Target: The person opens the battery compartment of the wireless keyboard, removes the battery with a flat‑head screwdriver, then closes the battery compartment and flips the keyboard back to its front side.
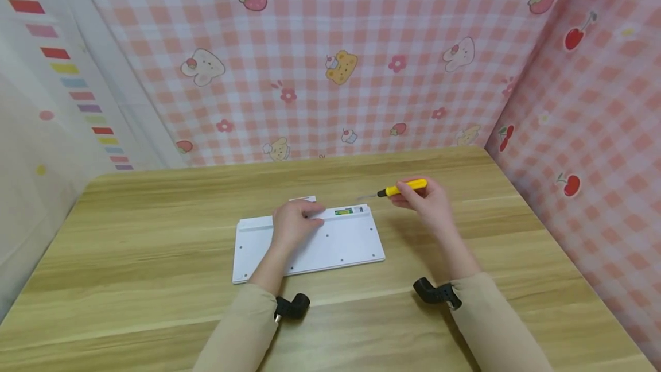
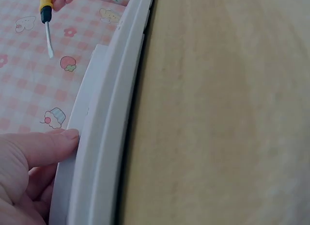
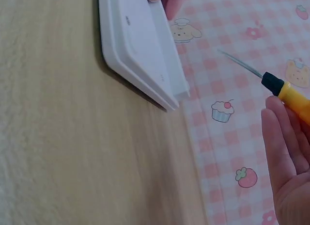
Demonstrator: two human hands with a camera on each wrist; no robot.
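Note:
A white keyboard (image 1: 330, 245) lies face down on the wooden table, its screw-dotted underside up. In the head view, a green battery (image 1: 343, 211) shows in a slot near the far right corner. My left hand (image 1: 295, 223) grips the keyboard's raised back edge, with the thumb (image 2: 55, 148) against it in the left wrist view. To the right, my right hand (image 1: 426, 202) holds a screwdriver (image 1: 405, 188) with a yellow handle and black collar. Its metal tip points left, raised past the keyboard's far right corner and apart from it.
A small white flat piece (image 1: 303, 198) lies just behind the keyboard, partly hidden by my left hand. Pink checked cloth (image 1: 330, 102) hangs along the back of the wooden table (image 1: 155, 303) and on the right. Each wrist wears a black camera mount (image 1: 291, 306).

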